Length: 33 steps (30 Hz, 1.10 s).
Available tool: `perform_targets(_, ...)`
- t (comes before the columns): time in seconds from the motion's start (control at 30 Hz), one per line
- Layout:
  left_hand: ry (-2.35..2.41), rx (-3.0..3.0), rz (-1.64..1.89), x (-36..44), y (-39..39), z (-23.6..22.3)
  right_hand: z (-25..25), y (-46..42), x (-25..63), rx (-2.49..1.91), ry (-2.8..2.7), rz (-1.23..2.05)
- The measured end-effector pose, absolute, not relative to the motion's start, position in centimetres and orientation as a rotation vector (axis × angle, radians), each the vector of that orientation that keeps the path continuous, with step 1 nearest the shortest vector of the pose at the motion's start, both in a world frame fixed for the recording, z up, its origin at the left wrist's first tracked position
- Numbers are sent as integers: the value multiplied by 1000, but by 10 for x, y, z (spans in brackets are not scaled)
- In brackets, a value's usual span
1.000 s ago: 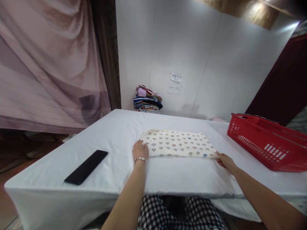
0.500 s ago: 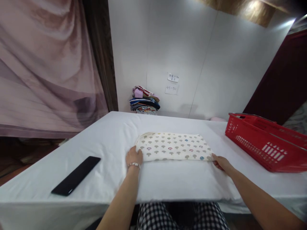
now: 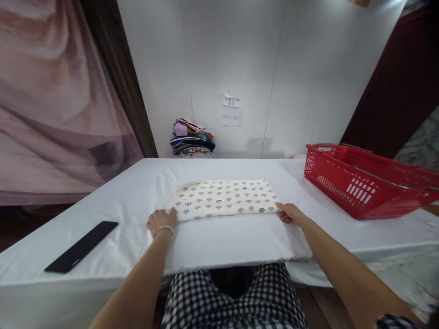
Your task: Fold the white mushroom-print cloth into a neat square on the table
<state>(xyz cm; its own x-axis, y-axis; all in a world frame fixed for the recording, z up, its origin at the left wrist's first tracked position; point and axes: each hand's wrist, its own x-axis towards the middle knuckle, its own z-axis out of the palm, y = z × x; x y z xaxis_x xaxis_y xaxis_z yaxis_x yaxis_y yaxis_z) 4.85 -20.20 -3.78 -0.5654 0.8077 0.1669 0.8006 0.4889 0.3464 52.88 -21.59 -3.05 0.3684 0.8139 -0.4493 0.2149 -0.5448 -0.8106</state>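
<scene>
A folded cream cloth (image 3: 222, 198) printed with grey, red and blue mushrooms lies flat as a long strip on the white-covered table (image 3: 236, 242). My left hand (image 3: 162, 220), with a bracelet at the wrist, rests at the strip's near left corner, its thumb against the cloth and its fingers curled. The near right corner is pinched between the thumb and fingers of my right hand (image 3: 289, 213). The undersides of both hands are hidden.
To the left lies a flat black slab (image 3: 82, 246). A red plastic basket (image 3: 363, 183) stands at the right. Against the wall, beyond the table's back edge, is a stack of folded fabrics (image 3: 192, 139). Paper signs (image 3: 231, 117) hang on the wall.
The whole view has shifted, so things sit further left in the picture. Relative to the cloth, my left hand has slid slightly outward at its corner; my right hand keeps the other corner.
</scene>
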Motion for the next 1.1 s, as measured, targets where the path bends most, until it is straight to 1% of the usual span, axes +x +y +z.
perform_targets(0.13,2676,1466,573,45,-199,-39,-30,-215,534,-1918,-873,1261)
perform_targets(0.3,2605,1456,601,41,-200,-37,-30,-211,545,-1861,-821,1476)
perform_targets(0.4,2535,1411,680,41,-201,-35,-31,-206,546,-1838,-836,1494)
perform_targets(0.5,2550,1395,744,40,-200,-34,-31,-202,542,-1874,-844,1454)
perform_targets(0.6,2597,1416,678,43,-197,-34,-30,-198,543,-1904,-847,1356)
perform_targets(0.73,2539,1543,592,53,-205,-35,-33,-192,560,-1888,-862,1137)
perform_targets(0.87,2453,1621,560,58,-218,-33,-42,-191,581,-2025,-911,1102)
perform_targets(0.93,2434,1596,545,55,-219,-30,-43,-191,586,-2174,-1075,971)
perform_targets(0.97,2431,1598,540,54,-217,-28,-41,-191,586,-2255,-1195,818)
perform_targets(1.03,2445,1660,561,52,-211,-25,-35,-190,578,-2339,-1456,395)
perform_targets(1.1,2454,1813,599,57,-201,-22,-28,-190,559,-2244,-1686,49)
